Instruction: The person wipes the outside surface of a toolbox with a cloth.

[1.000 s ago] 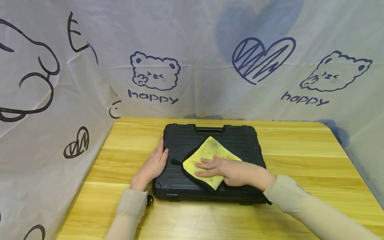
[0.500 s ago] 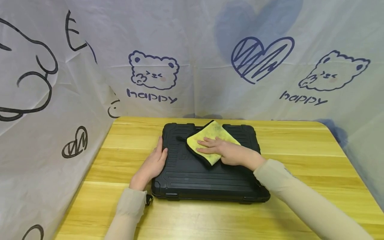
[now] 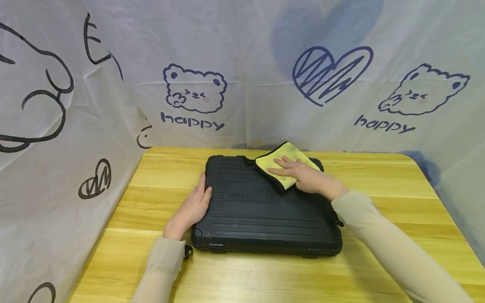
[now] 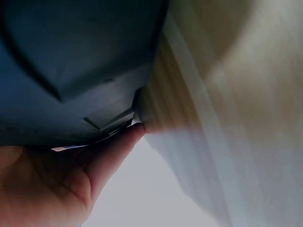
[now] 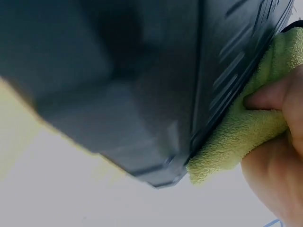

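Note:
A black hard plastic case [image 3: 257, 223] with ridged ends and raised lettering lies flat on the wooden table. On its far right part is a yellow cloth [image 3: 274, 160] with a dark edge, overhanging the case's back edge. My right hand [image 3: 308, 174] presses this cloth down with fingers spread out straight; in the right wrist view, the thumb lies against the yellow pile [image 5: 232, 137]. At the case's left side my left hand [image 3: 193, 206] rests, fingers extended along the edge. The left wrist view has that hand [image 4: 52, 189] touching the case's side wall [image 4: 85, 71].
The wooden table [image 3: 382, 202] extends around the case on all sides. Behind it hangs a pale sheet [image 3: 257, 118] printed with bears and hearts, which also runs along the left and right sides.
My right hand has slid the cloth from the case's near middle to its far right corner, uncovering the lettering. The left hand has stayed at the left edge.

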A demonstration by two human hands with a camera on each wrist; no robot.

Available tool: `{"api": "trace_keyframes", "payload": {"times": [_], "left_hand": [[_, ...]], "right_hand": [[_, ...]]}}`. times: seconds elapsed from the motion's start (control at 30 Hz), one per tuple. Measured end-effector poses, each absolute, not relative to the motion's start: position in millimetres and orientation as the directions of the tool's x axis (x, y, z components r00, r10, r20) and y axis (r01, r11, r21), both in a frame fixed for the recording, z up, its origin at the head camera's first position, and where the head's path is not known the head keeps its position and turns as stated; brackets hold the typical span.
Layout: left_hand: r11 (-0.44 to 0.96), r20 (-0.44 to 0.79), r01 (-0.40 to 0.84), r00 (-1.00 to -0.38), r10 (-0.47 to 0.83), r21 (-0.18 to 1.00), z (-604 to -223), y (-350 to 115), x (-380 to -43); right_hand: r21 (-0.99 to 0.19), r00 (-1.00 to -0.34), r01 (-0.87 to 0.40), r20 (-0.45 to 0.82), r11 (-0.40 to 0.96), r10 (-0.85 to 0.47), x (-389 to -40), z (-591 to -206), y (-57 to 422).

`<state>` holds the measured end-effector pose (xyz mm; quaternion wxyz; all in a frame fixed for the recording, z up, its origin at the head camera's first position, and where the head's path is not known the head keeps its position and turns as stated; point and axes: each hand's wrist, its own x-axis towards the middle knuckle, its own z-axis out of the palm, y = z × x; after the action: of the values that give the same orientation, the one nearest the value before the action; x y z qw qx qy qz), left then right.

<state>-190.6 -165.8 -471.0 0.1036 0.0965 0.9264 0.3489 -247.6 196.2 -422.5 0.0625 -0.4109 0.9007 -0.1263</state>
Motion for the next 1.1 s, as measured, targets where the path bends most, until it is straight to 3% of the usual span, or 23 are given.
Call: {"api": "trace_keyframes", "payload": {"times": [0.2, 0.47, 0.9, 1.1], "left_hand": [[0.739, -0.128, 0.104, -0.96, 0.25, 0.665, -471, -165, -192], [0.741, -0.118, 0.113, -0.96, 0.252, 0.662, -472, -163, -193], [0.744, -0.107, 0.126, -0.96, 0.258, 0.656, -472, -164, -193], [0.75, -0.109, 0.121, -0.962, 0.249, 0.65, -472, -165, -191]], "right_hand": [[-0.273, -0.718, -0.669, -0.005, 0.692, -0.696, -255, -423, 215], [-0.289, -0.855, -0.462, -0.106, 0.838, -0.508, -251, -420, 230], [-0.355, -0.898, -0.352, -0.132, 0.866, -0.419, -243, -423, 223], [-0.274, -0.892, -0.38, -0.145, 0.883, -0.429, -235, -416, 210]]}}
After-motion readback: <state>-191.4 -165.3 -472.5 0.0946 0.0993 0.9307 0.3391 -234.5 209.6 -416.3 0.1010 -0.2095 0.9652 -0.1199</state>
